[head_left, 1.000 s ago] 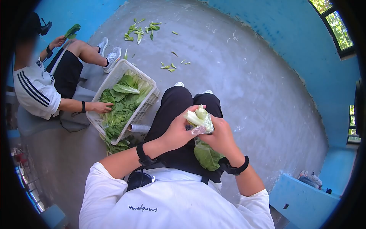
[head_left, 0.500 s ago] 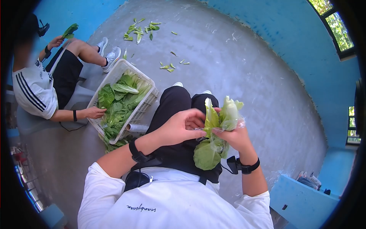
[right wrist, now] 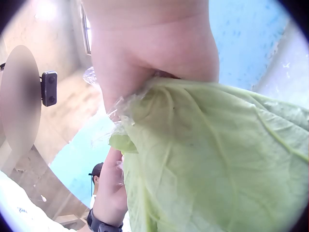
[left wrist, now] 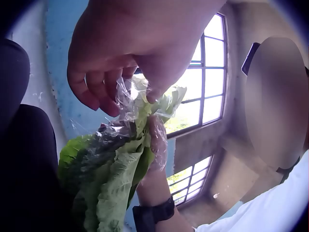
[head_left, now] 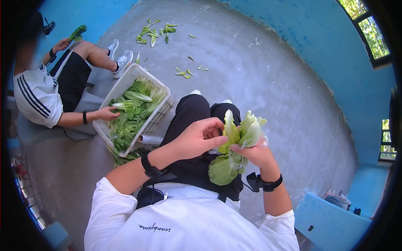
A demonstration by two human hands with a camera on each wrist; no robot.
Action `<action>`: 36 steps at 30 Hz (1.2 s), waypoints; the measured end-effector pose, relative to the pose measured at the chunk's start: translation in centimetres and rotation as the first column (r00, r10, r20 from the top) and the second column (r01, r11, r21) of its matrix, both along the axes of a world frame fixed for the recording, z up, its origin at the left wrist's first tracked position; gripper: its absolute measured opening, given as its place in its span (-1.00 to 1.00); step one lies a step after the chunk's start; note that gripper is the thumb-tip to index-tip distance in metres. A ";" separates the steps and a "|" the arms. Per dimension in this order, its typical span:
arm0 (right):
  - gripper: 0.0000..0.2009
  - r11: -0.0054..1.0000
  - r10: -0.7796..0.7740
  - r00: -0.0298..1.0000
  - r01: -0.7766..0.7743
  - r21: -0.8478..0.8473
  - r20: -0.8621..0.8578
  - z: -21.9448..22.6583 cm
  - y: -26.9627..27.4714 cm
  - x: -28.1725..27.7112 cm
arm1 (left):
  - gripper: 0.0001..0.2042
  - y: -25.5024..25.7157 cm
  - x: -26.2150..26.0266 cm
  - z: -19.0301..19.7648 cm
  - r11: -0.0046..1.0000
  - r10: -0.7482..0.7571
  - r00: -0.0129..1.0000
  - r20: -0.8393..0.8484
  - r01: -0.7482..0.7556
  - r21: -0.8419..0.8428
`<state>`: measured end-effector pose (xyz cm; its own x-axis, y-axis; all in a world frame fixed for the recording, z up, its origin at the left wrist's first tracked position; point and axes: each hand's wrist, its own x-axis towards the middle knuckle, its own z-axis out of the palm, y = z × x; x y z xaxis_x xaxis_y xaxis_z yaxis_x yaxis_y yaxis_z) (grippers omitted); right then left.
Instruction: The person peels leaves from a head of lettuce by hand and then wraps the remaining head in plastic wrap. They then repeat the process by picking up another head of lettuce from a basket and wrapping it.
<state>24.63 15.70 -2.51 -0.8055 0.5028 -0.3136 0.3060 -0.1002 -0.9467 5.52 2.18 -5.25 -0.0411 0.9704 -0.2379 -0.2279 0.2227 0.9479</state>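
Observation:
A bunch of leafy greens (head_left: 252, 130) with clear plastic film (left wrist: 124, 99) around its stems is held over the lap, pale stem ends pointing away from the body and broad leaves hanging toward it. My right hand (head_left: 258, 154) grips the wrapped bunch from the right, film lying over its fingers. From the left, my left hand (head_left: 200, 137) has its thumb on a pale yellow-green leaf (head_left: 230, 129), fingers curled beside it. In the right wrist view a large leaf (right wrist: 207, 150) hides most of the right fingers.
A white crate (head_left: 168, 102) of greens stands left of my legs, with a roll of film (head_left: 150, 139) beside it. Another person (head_left: 39, 98) sits at the left, one hand at the crate. Leaf scraps (head_left: 153, 32) lie on the floor; a blue ledge (head_left: 326, 217) is at lower right.
The bunch has moved from between both hands to the right with my right hand, its leaves spreading. My left hand has shifted to its left side. The other person's hand now holds a leafy piece.

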 end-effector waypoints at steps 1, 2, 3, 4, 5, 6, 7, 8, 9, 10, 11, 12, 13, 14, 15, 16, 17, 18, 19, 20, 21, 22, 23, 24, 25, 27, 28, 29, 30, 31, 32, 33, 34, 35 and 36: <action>-0.52 1.000 0.005 1.000 -0.005 -0.009 -0.011 -0.1 -0.1 -0.1 | -0.82 0.1 0.1 0.4 0.999 0.025 0.997 -0.072 -0.026 -0.018; -0.51 1.000 0.008 1.000 -0.008 -0.006 -0.010 -0.1 -0.3 -0.3 | -0.83 -0.1 0.1 0.6 0.998 0.047 0.980 -0.192 -0.040 0.041; -0.50 1.000 0.010 1.000 -0.010 -0.005 -0.008 0.1 -0.4 -0.5 | -0.84 -0.3 0.3 0.9 0.994 0.075 0.949 -0.307 -0.046 0.100; -0.49 1.000 0.011 1.000 -0.011 -0.003 -0.006 0.2 -0.5 -0.6 | -0.85 -0.3 0.4 1.0 0.986 0.106 0.904 -0.415 -0.044 0.158; -0.48 1.000 0.022 1.000 -0.022 0.017 0.000 0.3 -0.5 -0.8 | -0.86 -0.3 0.3 0.8 0.957 0.201 0.812 -0.548 -0.043 0.288; -0.46 0.999 0.034 0.999 -0.035 0.038 0.004 0.3 -0.6 -0.9 | -0.86 -0.3 0.4 0.4 0.911 0.308 0.695 -0.650 -0.018 0.412; -0.45 0.997 0.047 0.999 -0.047 0.057 0.008 0.3 -0.7 -0.9 | -0.87 -0.3 0.5 0.2 0.852 0.420 0.559 -0.715 0.029 0.522; -0.45 0.998 0.042 0.999 -0.041 0.043 -0.016 0.1 -0.7 -0.9 | -0.87 -0.3 0.6 0.3 0.841 0.434 0.532 -0.727 0.048 0.538; -0.45 0.999 0.038 0.998 -0.036 0.029 -0.041 -0.3 -0.8 -0.9 | -0.88 -0.1 0.9 0.5 0.830 0.450 0.504 -0.737 0.068 0.554; -0.45 0.999 0.034 0.997 -0.033 0.014 -0.066 -0.5 -0.9 -1.0 | -0.88 0.0 1.0 0.6 0.818 0.466 0.476 -0.746 0.088 0.568; -0.47 0.997 0.067 0.995 -0.064 0.033 -0.075 -0.2 -1.0 -1.3 | -0.89 -0.1 1.0 0.7 0.840 0.424 0.477 -0.770 0.110 0.531; -0.48 0.994 0.100 0.992 -0.096 0.052 -0.083 0.5 -1.1 -1.8 | -0.90 -0.2 1.0 0.6 0.860 0.381 0.478 -0.791 0.131 0.493; -0.49 0.990 0.131 0.987 -0.125 0.072 -0.090 0.9 -1.1 -2.1 | -0.91 -0.3 1.0 0.7 0.877 0.336 0.479 -0.811 0.154 0.454; -0.50 0.989 0.137 0.988 -0.132 0.059 -0.077 0.7 -1.1 -2.1 | -0.90 -0.2 1.0 0.6 0.882 0.345 0.525 -0.778 0.103 0.460; -0.50 0.989 0.142 0.988 -0.139 0.046 -0.063 0.5 -1.0 -2.0 | -0.89 -0.2 1.0 0.5 0.885 0.354 0.570 -0.742 0.053 0.463; -0.51 0.989 0.147 0.988 -0.146 0.032 -0.049 0.1 -0.9 -2.0 | -0.88 -0.2 0.9 0.5 0.887 0.364 0.611 -0.703 0.002 0.461; -0.51 0.992 0.123 0.992 -0.123 0.005 -0.037 -0.2 -0.8 -1.7 | -0.87 -0.1 0.9 0.6 0.892 0.352 0.646 -0.677 -0.014 0.451; -0.51 0.995 0.100 0.995 -0.101 -0.022 -0.025 -0.7 -0.9 -1.4 | -0.85 0.0 0.8 0.8 0.898 0.341 0.679 -0.650 -0.030 0.440; -0.51 0.996 0.078 0.997 -0.079 -0.050 -0.012 -1.1 -0.9 -1.2 | -0.83 0.0 0.7 1.0 0.903 0.330 0.711 -0.620 -0.047 0.427; -0.53 0.996 0.065 0.997 -0.068 -0.061 -0.049 -1.3 -0.9 -1.3 | -0.83 -0.1 0.8 1.2 0.921 0.302 0.733 -0.609 -0.059 0.385; -0.54 0.996 0.051 0.995 -0.057 -0.073 -0.086 -1.5 -0.7 -1.4 | -0.83 -0.2 0.7 1.3 0.937 0.274 0.755 -0.595 -0.070 0.343; -0.55 0.995 0.036 0.992 -0.047 -0.085 -0.122 -1.6 -0.6 -1.4 | -0.83 -0.3 0.7 1.5 0.951 0.247 0.776 -0.580 -0.079 0.300; -0.58 0.994 0.012 0.988 -0.029 -0.106 -0.154 -1.7 -0.6 -1.4 | -0.83 -0.3 0.7 1.5 0.969 0.203 0.839 -0.505 -0.097 0.228; -0.62 0.992 -0.013 0.983 -0.011 -0.128 -0.184 -1.7 -0.5 -1.4 | -0.83 -0.3 0.5 1.6 0.982 0.162 0.893 -0.420 -0.106 0.154; -0.64 0.989 -0.038 0.976 0.006 -0.150 -0.213 -1.7 -0.5 -1.3 | -0.84 -0.3 0.3 1.6 0.991 0.126 0.936 -0.327 -0.106 0.078; -0.67 0.993 -0.009 0.979 -0.016 -0.120 -0.206 -1.9 -0.1 -0.8 | -0.79 -0.4 0.0 1.3 0.993 0.087 0.965 -0.247 -0.065 0.096; -0.68 0.994 0.006 0.979 -0.027 -0.105 -0.202 -2.1 0.1 -0.5 | -0.77 -0.5 -0.1 1.2 0.993 0.066 0.976 -0.206 -0.045 0.105; -0.69 0.993 0.012 0.973 -0.040 -0.116 -0.232 -2.4 0.4 -0.4 | -0.73 -0.6 -0.1 0.8 0.994 0.074 0.991 -0.112 -0.064 0.093; -0.71 0.991 0.016 0.965 -0.051 -0.126 -0.262 -2.8 0.7 -0.3 | -0.68 -0.6 -0.2 0.4 0.994 0.081 0.997 -0.017 -0.080 0.079; -0.72 0.989 0.019 0.956 -0.061 -0.135 -0.292 -3.1 1.0 -0.2 | -0.64 -0.7 -0.4 0.1 0.994 0.089 0.993 0.078 -0.094 0.063; -0.73 0.985 0.035 0.952 -0.085 -0.152 -0.304 -3.3 1.2 0.0 | -0.57 -0.6 -0.8 -0.1 0.996 0.038 0.995 0.097 -0.046 0.080; -0.75 0.980 0.050 0.947 -0.108 -0.168 -0.316 -3.4 1.5 0.2 | -0.59 -0.6 -1.2 -0.3 0.998 -0.019 0.995 0.099 0.013 0.063; -0.76 0.974 0.066 0.942 -0.133 -0.184 -0.329 -3.5 1.6 0.4 | -0.61 -0.7 -1.5 -0.5 0.996 -0.076 0.992 0.101 0.071 0.047; -0.77 0.967 0.083 0.932 -0.161 -0.198 -0.352 -3.6 1.7 0.5 | -0.63 -0.7 -1.7 -0.6 0.991 -0.131 0.986 0.104 0.129 0.030; -0.79 0.958 0.099 0.921 -0.190 -0.213 -0.376 -3.6 1.8 0.5 | -0.74 -0.7 -1.8 -0.4 0.994 -0.104 0.995 0.001 0.104 0.015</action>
